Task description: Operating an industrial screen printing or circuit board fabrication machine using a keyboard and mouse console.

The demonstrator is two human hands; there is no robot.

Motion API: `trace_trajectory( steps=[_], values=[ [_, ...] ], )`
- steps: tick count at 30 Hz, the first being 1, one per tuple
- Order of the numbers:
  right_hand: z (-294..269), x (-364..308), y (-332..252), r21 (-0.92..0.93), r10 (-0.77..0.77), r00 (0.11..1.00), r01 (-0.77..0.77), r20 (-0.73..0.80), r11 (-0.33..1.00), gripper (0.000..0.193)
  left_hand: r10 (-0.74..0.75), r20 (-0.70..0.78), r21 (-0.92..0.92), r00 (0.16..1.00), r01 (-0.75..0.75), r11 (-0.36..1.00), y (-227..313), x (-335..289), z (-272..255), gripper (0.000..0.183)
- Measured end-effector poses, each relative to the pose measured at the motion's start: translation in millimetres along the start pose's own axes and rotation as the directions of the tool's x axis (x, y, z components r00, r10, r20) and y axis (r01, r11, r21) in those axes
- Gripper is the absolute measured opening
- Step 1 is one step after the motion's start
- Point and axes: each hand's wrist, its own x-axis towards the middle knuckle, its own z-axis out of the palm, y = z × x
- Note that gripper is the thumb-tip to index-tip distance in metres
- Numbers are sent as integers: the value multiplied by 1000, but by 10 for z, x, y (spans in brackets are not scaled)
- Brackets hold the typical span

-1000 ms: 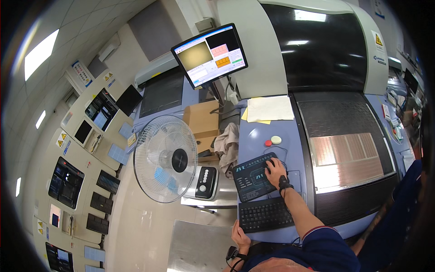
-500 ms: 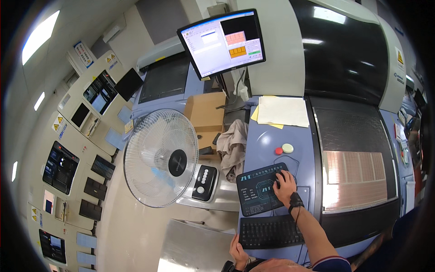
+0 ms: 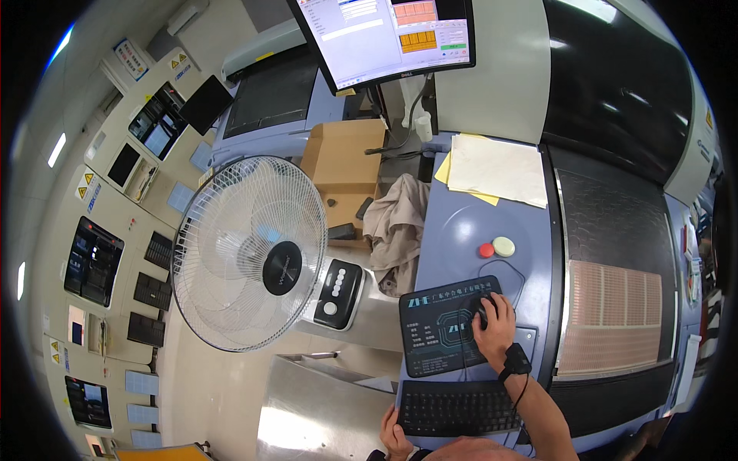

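My right hand (image 3: 496, 329) lies over a black computer mouse (image 3: 483, 312) at the right edge of a dark printed mouse pad (image 3: 430, 355). Its fingers curve round the mouse and partly hide it. A black device is strapped to that wrist, with a cable hanging from it. At the lower left corner of the black keyboard (image 3: 453, 409), my left hand (image 3: 394, 435) is curled against the keyboard's end; some of its fingers are hidden. Above the bench, the monitor (image 3: 392, 42) shows windows with orange and pink panels, and its top is cut off.
Left of the bench stand a large fan (image 3: 250, 253), an open cardboard box (image 3: 342, 161) and a crumpled cloth (image 3: 398, 230). Papers (image 3: 498, 170) and red and pale green buttons (image 3: 495, 247) are beyond the mouse pad. A machine window (image 3: 615, 319) adjoins on the right.
The view has tilted down and shifted, so the monitor sits higher and is cropped. My right hand stays on the mouse, and my left hand stays at the keyboard's corner.
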Motion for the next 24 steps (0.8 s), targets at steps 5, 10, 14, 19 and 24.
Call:
trace_trajectory(
  steps=[5, 10, 14, 19, 24],
  values=[
    [-50, 11, -11, 4, 3, 1000, -3, 10, 1000, 39, -8, 26, -25, 1000, 8, 1000, 7, 10, -9, 51],
    [-56, -1, -16, 23, -7, 1000, 7, 22, 1000, 39, -8, 33, -20, 999, 9, 1000, -77, -5, 4, 51],
    [-79, -12, -18, 24, -6, 1000, 5, 23, 1000, 40, -10, 43, -23, 999, 11, 1000, -121, 12, 15, 51],
    [-61, -14, -5, 29, -7, 1000, 7, 26, 1000, 41, -6, 51, -18, 999, 7, 1000, -168, 43, 5, 50],
    [-81, 10, -32, 33, 8, 999, -9, 33, 999, 39, -3, 59, -12, 998, 4, 1000, -194, 83, 1, 50]
  ],
)
